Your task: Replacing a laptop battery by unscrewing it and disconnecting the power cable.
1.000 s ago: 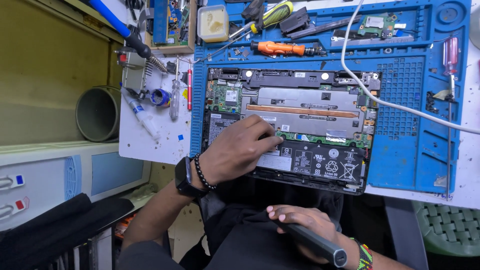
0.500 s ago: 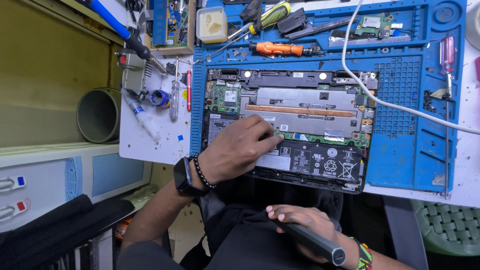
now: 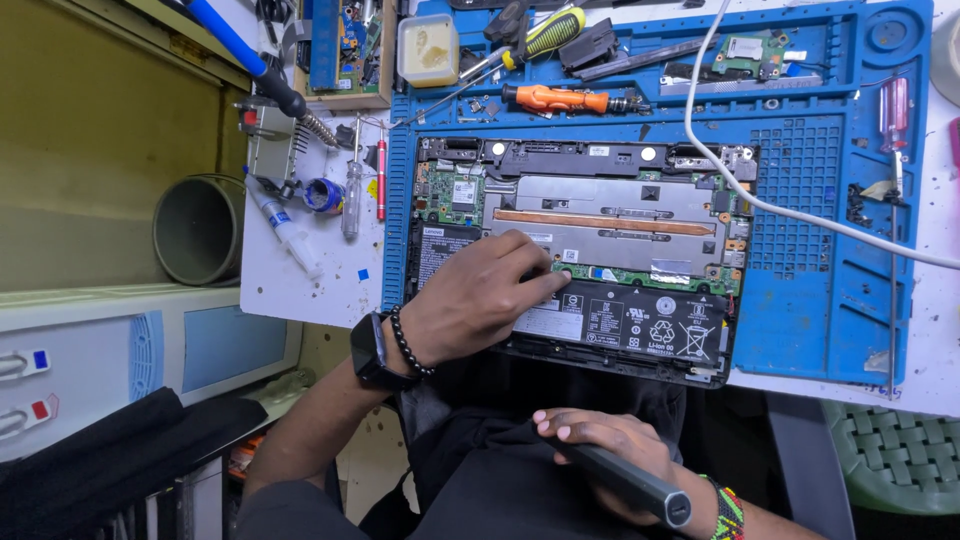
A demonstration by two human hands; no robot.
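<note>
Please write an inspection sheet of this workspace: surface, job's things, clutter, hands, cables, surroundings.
Surface: blue repair mat on a white bench.
Job's things: opened laptop, boards exposed; black battery along its near edge.
Clutter: orange screwdriver, yellow-green screwdriver, small square tub, syringe tube.
Hands: left hand rests fingertips on the laptop's inside; right hand holds a dark cylindrical tool in the lap.
Cables: white cable crosses the mat.
Surroundings: grey round bin, green plastic stool.
</note>
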